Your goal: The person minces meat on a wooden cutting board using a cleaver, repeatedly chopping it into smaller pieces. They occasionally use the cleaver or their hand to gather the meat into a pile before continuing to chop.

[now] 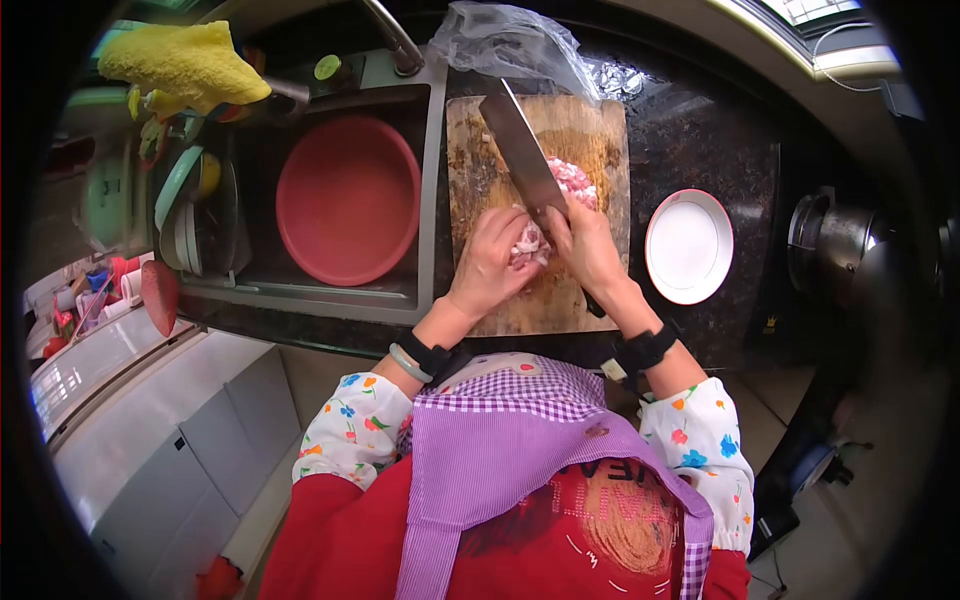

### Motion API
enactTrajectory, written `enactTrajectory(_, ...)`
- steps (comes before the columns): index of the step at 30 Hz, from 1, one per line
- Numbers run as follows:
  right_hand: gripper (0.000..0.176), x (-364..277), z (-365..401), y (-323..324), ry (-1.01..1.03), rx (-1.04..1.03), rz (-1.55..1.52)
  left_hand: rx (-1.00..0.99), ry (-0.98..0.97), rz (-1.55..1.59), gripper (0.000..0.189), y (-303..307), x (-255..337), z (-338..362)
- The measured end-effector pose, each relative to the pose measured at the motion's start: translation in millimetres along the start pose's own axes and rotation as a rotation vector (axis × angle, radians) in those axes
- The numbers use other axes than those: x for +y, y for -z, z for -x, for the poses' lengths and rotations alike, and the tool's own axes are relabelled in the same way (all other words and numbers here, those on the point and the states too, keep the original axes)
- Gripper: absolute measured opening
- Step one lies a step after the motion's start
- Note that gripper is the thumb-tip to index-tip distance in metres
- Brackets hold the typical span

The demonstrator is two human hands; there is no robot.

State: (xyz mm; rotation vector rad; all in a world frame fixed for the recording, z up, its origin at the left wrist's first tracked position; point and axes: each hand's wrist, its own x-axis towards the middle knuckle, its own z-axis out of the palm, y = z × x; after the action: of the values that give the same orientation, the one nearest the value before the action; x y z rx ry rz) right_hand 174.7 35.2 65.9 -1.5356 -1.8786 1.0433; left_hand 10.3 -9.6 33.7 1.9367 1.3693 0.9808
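At frame centre, the left hand (488, 265) clamps curled fingers (503, 228) over raw meat (531, 243); the right hand (588, 245) grips the cleaver (522, 155) just beside them.

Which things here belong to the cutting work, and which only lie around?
In use: cleaver in right hand, meat under left hand, cutting board.
Lying about: white plate, red basin, plastic bag, yellow cloth.
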Motion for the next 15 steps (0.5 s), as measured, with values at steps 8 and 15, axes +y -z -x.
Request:
enactTrajectory(8,0.010,-31.7,59.6,55.8,-0.191,-0.304,0.205,0.223,0.098,-0.098,0.040,-6.4,-0.2,3.6)
enactTrajectory(15,0.009,-17.6,77.1,36.5,-0.224,-0.348,0.289,0.157,0.091,-0.085,0.042,-20.5,-3.5,4.5)
